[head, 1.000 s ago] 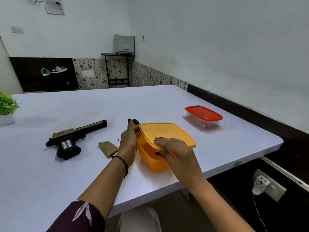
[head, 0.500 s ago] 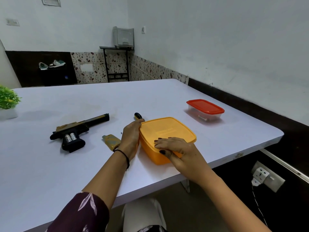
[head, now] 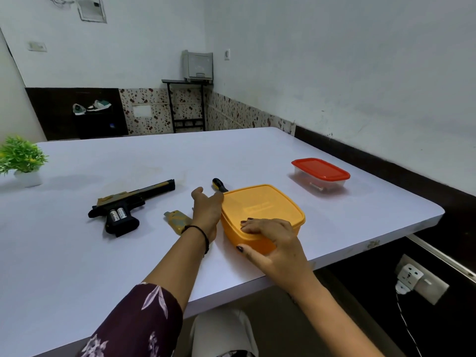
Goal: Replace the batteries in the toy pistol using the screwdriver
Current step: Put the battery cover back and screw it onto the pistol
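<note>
Right fingers (head: 253, 224) bent on the lid of the orange box (head: 260, 202), thumb on its front wall: right hand (head: 275, 243) clasps the near corner. Left hand (head: 206, 210) against the box's left side, fingers hidden, can't tell grip. Screwdriver (head: 219, 185) just beyond it. Battery cover (head: 176, 220) beside wrist. Toy pistol (head: 128, 206) further left on table (head: 77, 253), batteries (head: 118, 214) showing in its grip.

On the one white table (head: 77, 266) lie one black-and-gold toy pistol (head: 131, 204), two silver cylindrical batteries (head: 122, 213), one camouflage-patterned battery cover (head: 176, 220) and one black-handled screwdriver (head: 219, 185). There are two plastic boxes, one orange lidded box (head: 260, 207) and one clear box with a red lid (head: 320, 173), and one small green potted plant (head: 22, 161). Two bare hands show, the left hand (head: 206, 210) and the right hand (head: 273, 240).
</note>
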